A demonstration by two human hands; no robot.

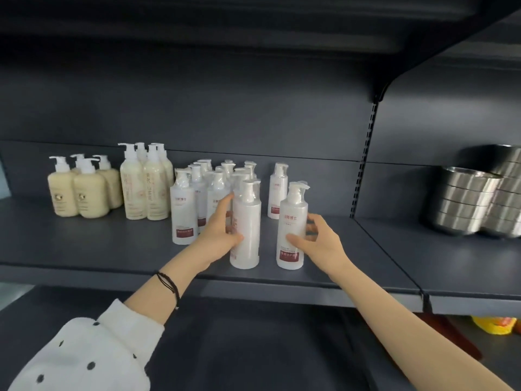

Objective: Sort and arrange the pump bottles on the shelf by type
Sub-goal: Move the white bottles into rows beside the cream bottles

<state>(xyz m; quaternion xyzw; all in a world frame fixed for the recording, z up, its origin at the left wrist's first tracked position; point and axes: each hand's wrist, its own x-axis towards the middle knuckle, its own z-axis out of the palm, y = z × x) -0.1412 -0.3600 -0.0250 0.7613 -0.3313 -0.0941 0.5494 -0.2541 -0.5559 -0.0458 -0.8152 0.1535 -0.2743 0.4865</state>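
**Operator:** State the current step and how each grip stands.

**Technician:** The left hand is wrapped around a white bottle at the near edge of the shelf, thumb on the near face, fingers behind. The right hand has its grip apart around a 2nd white bottle, thumb touching the label face; whether the fingers behind it touch cannot be told. Both bottles stand on the shelf, just near of the white group.

**Operator:** Procedure for doing the step well?

**Technician:** Judgement only: hold each bottle at mid-body, not by the pump. Slide or lift it far-left into the white group, keeping it vertical, since a tall narrow bottle tips easily and would knock its neighbours. Turn the left bottle so its label faces near, matching the row. 1 white bottle stands alone far-right of the group and likely needs the same treatment.

**Operator:** Orientation?

**Technician:** Long axis vertical on both, pumps at the top. The right bottle's nozzle points right and its red label faces near. The left bottle's label is turned left, mostly behind the hand; its nozzle direction is unclear.

**Operator:** Other types?

**Technician:** 4 squat cream bottles far-left and 4 tall cream bottles beside them appear already grouped.
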